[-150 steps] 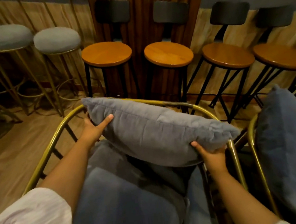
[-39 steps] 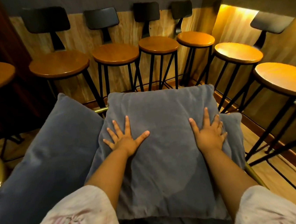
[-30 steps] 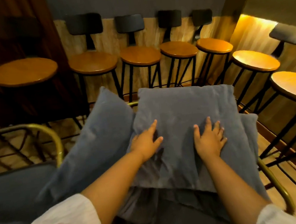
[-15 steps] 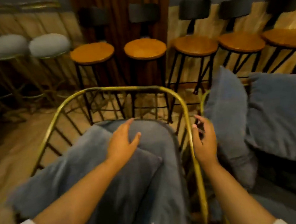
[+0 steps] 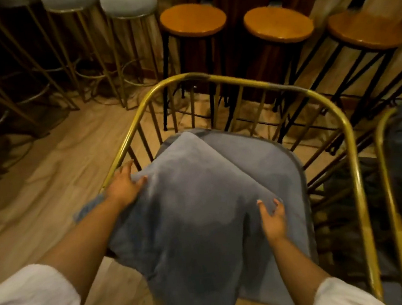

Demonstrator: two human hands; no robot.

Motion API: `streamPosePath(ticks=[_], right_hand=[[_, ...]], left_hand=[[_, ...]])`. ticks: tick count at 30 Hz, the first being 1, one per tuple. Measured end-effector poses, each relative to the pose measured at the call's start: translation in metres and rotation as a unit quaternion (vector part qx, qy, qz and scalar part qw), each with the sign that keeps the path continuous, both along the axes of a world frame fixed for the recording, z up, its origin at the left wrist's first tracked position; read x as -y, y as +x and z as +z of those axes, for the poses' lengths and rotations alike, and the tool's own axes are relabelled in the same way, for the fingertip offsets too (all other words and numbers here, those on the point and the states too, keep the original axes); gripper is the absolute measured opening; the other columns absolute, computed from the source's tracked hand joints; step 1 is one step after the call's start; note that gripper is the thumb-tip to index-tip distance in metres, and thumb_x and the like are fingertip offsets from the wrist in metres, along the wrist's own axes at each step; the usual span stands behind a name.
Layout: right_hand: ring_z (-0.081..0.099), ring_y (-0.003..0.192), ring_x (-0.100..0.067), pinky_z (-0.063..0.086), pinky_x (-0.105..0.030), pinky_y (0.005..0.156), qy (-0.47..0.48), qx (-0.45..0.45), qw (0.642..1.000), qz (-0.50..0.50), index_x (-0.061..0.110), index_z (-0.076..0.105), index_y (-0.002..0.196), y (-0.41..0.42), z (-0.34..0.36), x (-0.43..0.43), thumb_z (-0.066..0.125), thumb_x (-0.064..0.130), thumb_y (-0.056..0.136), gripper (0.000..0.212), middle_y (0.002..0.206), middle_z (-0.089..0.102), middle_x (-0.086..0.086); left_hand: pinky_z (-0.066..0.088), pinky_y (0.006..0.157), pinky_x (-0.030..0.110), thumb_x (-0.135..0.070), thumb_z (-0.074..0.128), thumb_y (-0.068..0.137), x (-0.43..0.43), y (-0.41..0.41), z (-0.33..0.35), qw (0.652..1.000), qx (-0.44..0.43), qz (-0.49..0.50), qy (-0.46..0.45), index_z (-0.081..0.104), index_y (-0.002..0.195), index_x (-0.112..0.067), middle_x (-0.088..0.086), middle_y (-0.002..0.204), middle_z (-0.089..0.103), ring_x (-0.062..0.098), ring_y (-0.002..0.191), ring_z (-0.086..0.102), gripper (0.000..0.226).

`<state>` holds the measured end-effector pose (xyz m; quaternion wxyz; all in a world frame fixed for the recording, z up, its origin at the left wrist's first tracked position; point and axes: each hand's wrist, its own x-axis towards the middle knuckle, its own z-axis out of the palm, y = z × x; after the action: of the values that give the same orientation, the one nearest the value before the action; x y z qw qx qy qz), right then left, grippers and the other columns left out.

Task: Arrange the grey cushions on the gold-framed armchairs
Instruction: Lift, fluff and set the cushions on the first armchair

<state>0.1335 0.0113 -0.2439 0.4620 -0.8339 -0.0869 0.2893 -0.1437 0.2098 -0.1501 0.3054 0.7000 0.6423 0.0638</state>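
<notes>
Both hands are on the grey cushion (image 5: 200, 202) lying askew across the armchair (image 5: 352, 161) seat: left hand (image 5: 124, 185) gripping its edge, right hand (image 5: 272, 219) open (just resting). Next: stand it against the backrest, I'd guess.

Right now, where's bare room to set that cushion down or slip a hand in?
Free: wood floor left of the gold frame; gaps between its back bars. Crowded: the seat cushion under the loose grey cushion held by left hand and right hand; stools behind.
</notes>
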Motion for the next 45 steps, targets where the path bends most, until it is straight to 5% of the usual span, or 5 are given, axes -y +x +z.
streamPosePath(ticks=[10, 16, 28, 35, 45], right_hand=[[0.044, 0.130, -0.033, 0.039, -0.045, 0.105, 0.002, -0.157, 0.979, -0.131, 0.018, 0.030, 0.146, -0.014, -0.074, 0.010, 0.071, 0.043, 0.078, 0.084, 0.150, 0.037, -0.010], [0.041, 0.133, -0.030, 0.038, -0.050, 0.108, 0.063, -0.157, 0.979, -0.117, 0.034, 0.019, 0.149, 0.007, -0.061, -0.011, 0.078, 0.046, 0.069, 0.101, 0.153, 0.032, -0.004], [0.034, 0.139, -0.030, 0.033, -0.043, 0.112, 0.032, -0.027, 0.999, 0.033, 0.025, 0.023, 0.150, 0.091, -0.019, -0.012, 0.075, 0.034, 0.076, 0.091, 0.155, 0.031, -0.007], [0.034, 0.139, -0.032, 0.034, -0.047, 0.112, -0.007, -0.111, 0.992, 0.053, 0.029, 0.010, 0.152, 0.095, -0.051, 0.019, 0.070, 0.045, 0.078, 0.096, 0.157, 0.025, -0.005], [0.044, 0.130, -0.034, 0.041, -0.046, 0.106, 0.017, -0.076, 0.997, -0.001, 0.026, 0.027, 0.148, 0.069, -0.043, 0.034, 0.072, 0.041, 0.077, 0.085, 0.148, 0.042, -0.010]], left_hand=[[0.024, 0.115, 0.047, -0.085, 0.029, 0.072, -0.047, -0.001, -0.064, 0.976, -0.192, -0.036, -0.099, 0.018, 0.150, -0.023, 0.012, 0.155, 0.033, 0.037, 0.141, 0.031, 0.101], [0.029, 0.112, 0.054, -0.089, 0.053, 0.051, -0.035, 0.010, -0.053, 0.985, -0.060, 0.056, -0.154, 0.019, 0.150, -0.025, 0.011, 0.157, 0.028, 0.040, 0.140, 0.031, 0.122], [0.035, 0.111, 0.044, -0.069, 0.068, 0.063, 0.058, 0.037, -0.103, 0.952, 0.135, 0.133, -0.240, 0.028, 0.148, -0.024, 0.007, 0.153, 0.037, 0.033, 0.136, 0.041, 0.104], [0.033, 0.113, 0.046, -0.060, 0.072, 0.066, 0.055, 0.042, -0.124, 0.950, 0.136, 0.119, -0.256, 0.021, 0.150, -0.027, 0.006, 0.156, 0.031, 0.033, 0.138, 0.037, 0.104], [0.035, 0.111, 0.051, -0.065, 0.072, 0.060, 0.065, 0.041, -0.110, 0.963, 0.107, 0.131, -0.209, 0.031, 0.147, -0.030, 0.007, 0.152, 0.038, 0.036, 0.135, 0.040, 0.103]])
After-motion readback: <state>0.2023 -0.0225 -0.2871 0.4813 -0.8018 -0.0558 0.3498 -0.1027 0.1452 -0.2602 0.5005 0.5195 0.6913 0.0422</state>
